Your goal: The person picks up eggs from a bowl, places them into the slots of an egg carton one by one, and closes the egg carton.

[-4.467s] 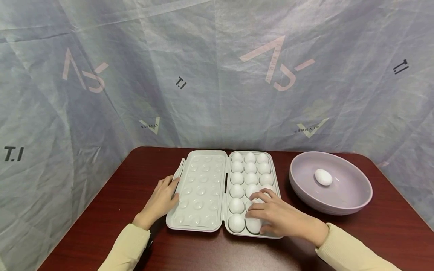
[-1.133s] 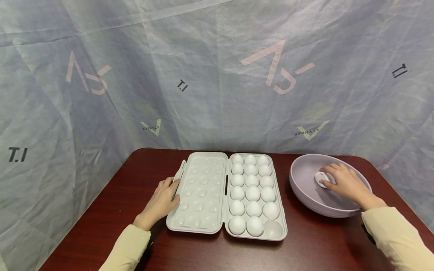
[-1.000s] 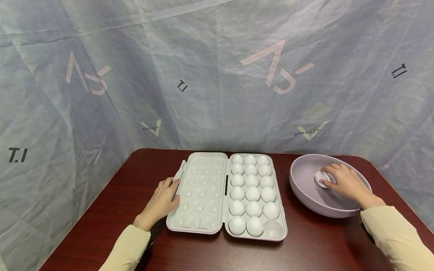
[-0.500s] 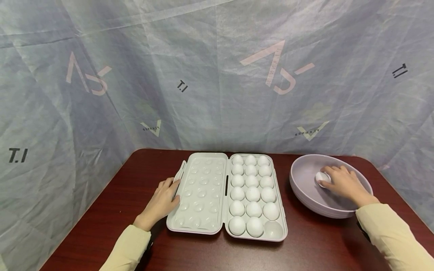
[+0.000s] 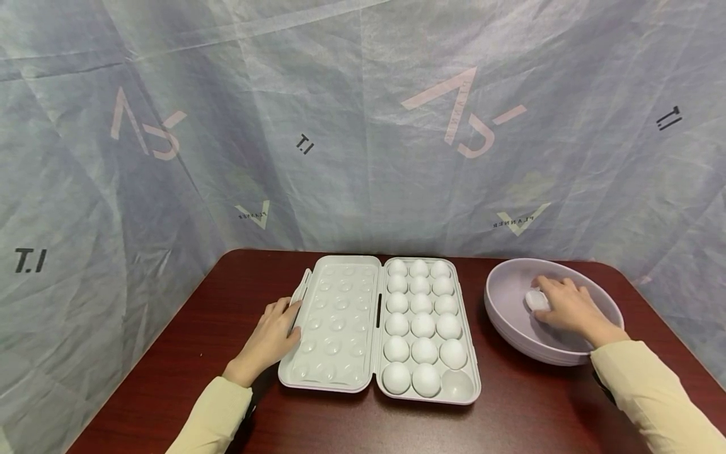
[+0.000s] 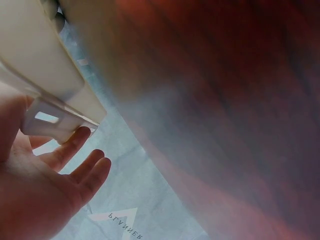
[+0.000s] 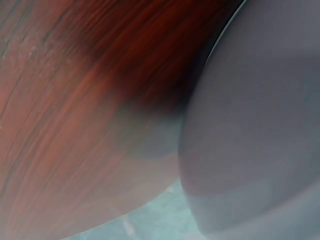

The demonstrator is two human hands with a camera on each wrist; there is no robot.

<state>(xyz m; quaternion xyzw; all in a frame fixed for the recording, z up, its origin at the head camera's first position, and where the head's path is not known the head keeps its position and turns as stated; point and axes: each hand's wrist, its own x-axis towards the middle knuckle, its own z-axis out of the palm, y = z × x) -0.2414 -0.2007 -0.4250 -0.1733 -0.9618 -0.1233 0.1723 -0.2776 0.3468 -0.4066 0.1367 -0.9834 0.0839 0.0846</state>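
Right hand (image 5: 569, 308): fingers curled round the egg (image 5: 535, 299) in the bowl (image 5: 505, 328); grip gently, lift straight.
Left hand (image 5: 271, 335): fingers relaxed, steadying the carton lid (image 5: 334, 321).
Empty cup (image 5: 457, 383): nearest corner.

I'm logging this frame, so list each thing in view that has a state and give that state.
egg carton: open, lid laid flat to the left
carton cells: all filled but the near right one
bowl: upright, egg inside
right hand: in the bowl, fingers on the egg
left hand: open, resting against the lid's edge
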